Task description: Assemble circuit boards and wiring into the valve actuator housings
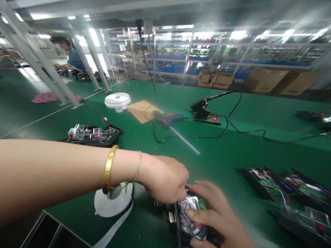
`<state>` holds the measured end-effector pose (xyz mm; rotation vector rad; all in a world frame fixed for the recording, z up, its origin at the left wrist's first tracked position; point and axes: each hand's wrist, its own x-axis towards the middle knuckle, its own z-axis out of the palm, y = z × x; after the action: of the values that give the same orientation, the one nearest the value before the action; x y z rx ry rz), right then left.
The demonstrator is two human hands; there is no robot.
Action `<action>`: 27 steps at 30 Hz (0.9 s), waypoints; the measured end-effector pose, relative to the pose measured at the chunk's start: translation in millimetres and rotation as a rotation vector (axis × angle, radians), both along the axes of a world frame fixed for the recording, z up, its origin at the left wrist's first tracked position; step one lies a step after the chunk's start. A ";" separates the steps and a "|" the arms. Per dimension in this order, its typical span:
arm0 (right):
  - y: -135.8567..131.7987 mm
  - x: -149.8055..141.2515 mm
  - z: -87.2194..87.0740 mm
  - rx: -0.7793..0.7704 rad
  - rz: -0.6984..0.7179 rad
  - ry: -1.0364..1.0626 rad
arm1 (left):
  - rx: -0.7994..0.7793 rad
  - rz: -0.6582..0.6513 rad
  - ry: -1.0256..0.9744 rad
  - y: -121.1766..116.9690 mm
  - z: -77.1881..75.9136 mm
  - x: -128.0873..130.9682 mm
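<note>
A small black electronic unit (190, 220) with wires and a shiny clear wrap lies on the green bench near the front edge. My left hand (165, 179), with a gold bangle on the wrist, reaches across from the left; its fingers are curled down onto the unit's top left, by a red wire. My right hand (217, 217) grips the same unit from the right, thumb pressed on its top. What the left fingertips pinch is hidden.
A white tape roll (112, 201) lies under my left wrist. On the bench sit a tray of parts (93, 134), a glue gun (169, 120), a soldering iron stand (204, 112), white tape reels (117, 100), and circuit-board units (289, 193) at right. A person sits far left (71, 57).
</note>
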<state>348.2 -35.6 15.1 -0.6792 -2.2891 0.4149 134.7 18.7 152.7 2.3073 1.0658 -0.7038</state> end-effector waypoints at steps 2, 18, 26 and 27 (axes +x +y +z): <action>0.0 0.3 -0.6 0.006 -0.007 -0.007 | 0.021 -0.025 -0.007 1.1 0.4 -0.5; 0.8 -2.9 -16.4 -0.023 -0.053 0.033 | -0.009 -0.070 -0.150 11.2 -14.7 -11.5; 6.2 -1.3 -6.2 0.029 0.048 -0.023 | 0.392 -0.248 -0.285 -15.6 -29.8 -4.4; 6.2 -0.4 -6.5 0.018 0.051 -0.028 | 0.417 -0.226 -0.336 -17.0 -35.5 -6.3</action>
<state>347.8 -29.4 8.6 -0.6223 -2.3375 0.4109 128.4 1.6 117.2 2.8044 0.8638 -0.1607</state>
